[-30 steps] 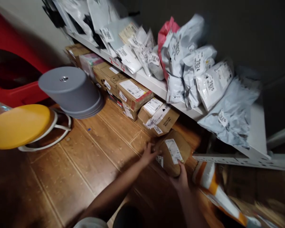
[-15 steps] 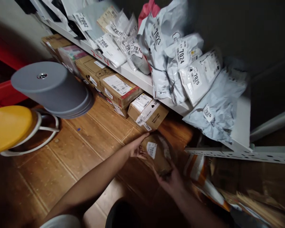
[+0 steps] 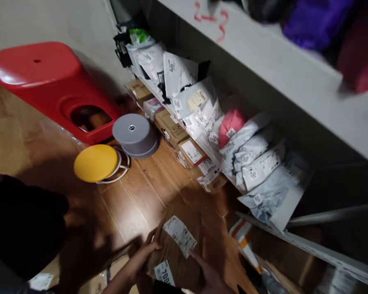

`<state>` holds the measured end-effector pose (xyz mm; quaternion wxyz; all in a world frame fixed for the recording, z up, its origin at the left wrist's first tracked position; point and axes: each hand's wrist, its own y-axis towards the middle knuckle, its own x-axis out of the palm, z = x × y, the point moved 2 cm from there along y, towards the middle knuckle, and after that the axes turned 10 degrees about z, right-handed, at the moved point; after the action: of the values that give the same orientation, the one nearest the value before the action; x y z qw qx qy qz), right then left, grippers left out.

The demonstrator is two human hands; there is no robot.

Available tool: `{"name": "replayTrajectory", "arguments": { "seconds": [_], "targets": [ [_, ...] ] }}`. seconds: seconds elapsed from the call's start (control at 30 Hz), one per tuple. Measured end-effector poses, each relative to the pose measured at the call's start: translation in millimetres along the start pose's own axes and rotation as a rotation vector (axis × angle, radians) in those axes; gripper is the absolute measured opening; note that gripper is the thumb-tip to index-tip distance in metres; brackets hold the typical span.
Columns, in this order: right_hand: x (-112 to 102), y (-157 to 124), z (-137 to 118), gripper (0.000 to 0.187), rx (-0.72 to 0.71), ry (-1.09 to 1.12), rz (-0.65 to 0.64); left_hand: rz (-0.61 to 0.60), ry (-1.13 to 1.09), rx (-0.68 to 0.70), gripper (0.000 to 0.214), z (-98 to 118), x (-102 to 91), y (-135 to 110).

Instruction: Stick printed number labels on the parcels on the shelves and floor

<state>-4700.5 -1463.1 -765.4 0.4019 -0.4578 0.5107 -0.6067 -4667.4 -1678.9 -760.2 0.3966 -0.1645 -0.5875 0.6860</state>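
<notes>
Low in the head view, a brown cardboard box is held between my two hands. It carries a creased white shipping label and a smaller label whose number starts with 700. My left hand grips its left side, thumb on top. My right hand holds the right side near the edge of the shipping label; its fingers are partly hidden in shadow. Beyond the box, more cardboard boxes stand on the floor along the shelf, with numbered parcel bags lying on the lowest shelf board above them.
A red stool, a grey stool and a yellow stool stand at the left. An upper shelf marked 2-3 crosses the top right. A dark shape fills the lower left. An orange-and-white bag lies at the right.
The view has swung up and back, bringing in the red stool and upper shelf. My hands and the box have come nearer to my body, and a larger label on the box now shows.
</notes>
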Motion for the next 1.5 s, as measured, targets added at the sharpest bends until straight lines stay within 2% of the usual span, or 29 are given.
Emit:
{"name": "replayTrajectory", "arguments": {
  "seconds": [0.07,0.13,0.2,0.27,0.33,0.43,0.57,0.67,0.77,0.9,0.97,1.03,1.17,1.27,1.33,1.4,1.47,1.5],
  "targets": [
    [47,-32,-9,0.034,-0.075,0.006,-0.029,0.016,0.015,0.097,0.079,48,-7.6,-37],
    [96,-57,-29,0.043,-0.193,-0.022,-0.026,0.037,0.069,0.219,0.082,104,-9.1,-59],
    [146,-72,-56,0.049,-0.319,-0.075,-0.024,0.099,0.138,0.353,0.085,164,-7.7,-67],
    [195,-76,-88,0.052,-0.411,-0.115,-0.049,0.18,0.199,0.499,0.088,225,-4.7,-62],
    [239,-69,-121,0.054,-0.461,-0.127,-0.078,0.256,0.256,0.612,0.092,281,-0.6,-45],
    [296,-40,-168,0.051,-0.537,-0.124,-0.18,0.296,0.309,0.673,0.096,354,5.2,-3],
    [352,23,-219,0.05,-0.56,-0.095,-0.32,0.277,0.361,0.758,0.089,424,7.0,72],
    [375,74,-242,0.052,-0.533,-0.044,-0.34,0.25,0.376,0.757,0.083,454,2.7,132],
    [386,119,-251,0.046,-0.484,0.023,-0.255,0.235,0.432,0.753,0.075,471,-3.1,180],
    [402,158,-250,0.036,-0.383,0.141,-0.185,0.264,0.644,0.753,0.068,502,-2.5,210],
    [417,169,-249,0.034,-0.358,0.227,-0.195,0.305,0.791,0.755,0.065,524,1.4,215],
    [435,176,-250,0.037,-0.398,0.314,-0.177,0.329,0.883,0.717,0.063,543,4.1,220],
    [467,184,-256,0.046,-0.55,0.396,-0.025,0.279,1.027,0.627,0.062,566,3.2,229],
    [475,185,-259,0.053,-0.579,0.34,0.083,0.27,1.21,0.742,0.049,585,9.0,231],
    [474,185,-260,0.055,-0.575,0.301,0.136,0.38,1.298,0.927,0.048,611,21.5,235],
    [470,187,-262,0.055,-0.577,0.231,0.167,0.569,1.332,1.078,0.055,647,38.2,250],
    [465,190,-264,0.054,-0.573,0.134,0.179,0.697,1.384,1.082,0.08,683,53.9,278],
    [462,192,-265,0.054,-0.565,0.086,0.18,0.688,1.433,1.05,0.092,699,60.1,296]
  ]
}}
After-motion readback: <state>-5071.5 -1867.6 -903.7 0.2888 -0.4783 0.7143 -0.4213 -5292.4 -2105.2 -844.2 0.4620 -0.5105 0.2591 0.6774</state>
